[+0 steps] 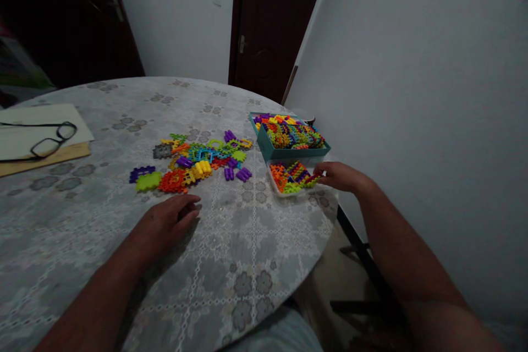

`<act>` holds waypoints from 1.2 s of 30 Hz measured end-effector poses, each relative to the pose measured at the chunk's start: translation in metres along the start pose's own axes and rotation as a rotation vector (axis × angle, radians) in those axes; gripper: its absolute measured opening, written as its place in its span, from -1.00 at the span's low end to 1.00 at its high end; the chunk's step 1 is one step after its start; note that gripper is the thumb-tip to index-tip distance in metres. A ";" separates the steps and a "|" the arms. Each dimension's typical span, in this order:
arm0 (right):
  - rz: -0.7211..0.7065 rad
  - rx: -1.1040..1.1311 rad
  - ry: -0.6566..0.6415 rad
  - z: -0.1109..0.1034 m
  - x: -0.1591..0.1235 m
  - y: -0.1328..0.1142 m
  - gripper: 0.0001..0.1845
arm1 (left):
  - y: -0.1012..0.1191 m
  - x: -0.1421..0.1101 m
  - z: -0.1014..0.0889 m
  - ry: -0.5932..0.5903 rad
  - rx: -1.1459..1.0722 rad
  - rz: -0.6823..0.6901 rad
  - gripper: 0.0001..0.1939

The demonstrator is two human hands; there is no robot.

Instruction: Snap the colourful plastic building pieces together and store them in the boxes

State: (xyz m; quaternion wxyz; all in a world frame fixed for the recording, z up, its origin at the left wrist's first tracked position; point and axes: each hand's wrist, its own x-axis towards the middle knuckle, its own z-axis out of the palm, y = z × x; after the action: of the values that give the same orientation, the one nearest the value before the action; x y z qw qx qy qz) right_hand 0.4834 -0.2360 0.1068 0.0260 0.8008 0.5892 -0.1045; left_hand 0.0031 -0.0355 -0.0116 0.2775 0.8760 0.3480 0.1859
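My left hand (167, 223) lies flat on the round table (231, 242), fingers loosely stretched, holding nothing, just below a spread of colourful interlocking plastic pieces (193, 159). My right hand (340, 176) reaches to the right edge of a clear tray (277, 188) filled with more coloured pieces; its fingertips curl at the tray's rim, and whether they pinch a piece is hidden. Behind the tray stands a teal box (268, 148) full of pieces.
A grey patterned cloth covers the table. At the far left, black glasses (51, 143) rest on white paper over a wooden board (45, 157). A white wall stands close on the right, a dark door (268, 27) behind. Dark chair legs (358, 264) show beneath the table edge.
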 end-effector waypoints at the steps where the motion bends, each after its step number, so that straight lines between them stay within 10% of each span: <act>1: -0.008 0.010 -0.013 0.005 0.002 0.003 -0.79 | 0.000 0.000 0.000 0.001 0.004 -0.002 -0.56; 10: -0.002 0.068 -0.112 0.021 0.018 0.004 -0.71 | 0.004 0.001 -0.002 -0.010 0.004 -0.041 -0.52; 19: -0.006 -0.040 0.177 0.026 0.002 -0.006 -0.76 | 0.013 -0.002 -0.004 -0.018 -0.008 -0.008 -0.55; 27: -0.431 0.193 0.444 0.032 0.010 -0.152 -0.79 | 0.012 -0.004 0.000 0.011 -0.051 0.000 -0.61; 31: -0.255 0.031 0.369 0.057 0.042 -0.226 -0.69 | 0.011 -0.005 0.000 0.016 -0.037 0.002 -0.63; 36: -0.028 -0.075 0.244 0.084 0.073 -0.242 -0.69 | 0.016 -0.006 0.000 0.023 -0.041 -0.001 -0.67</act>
State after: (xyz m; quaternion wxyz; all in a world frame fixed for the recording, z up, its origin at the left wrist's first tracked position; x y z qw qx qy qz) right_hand 0.2627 -0.1079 0.0297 -0.0174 0.7977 0.6027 0.0154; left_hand 0.0066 -0.0496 -0.0024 0.2916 0.8676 0.3479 0.2029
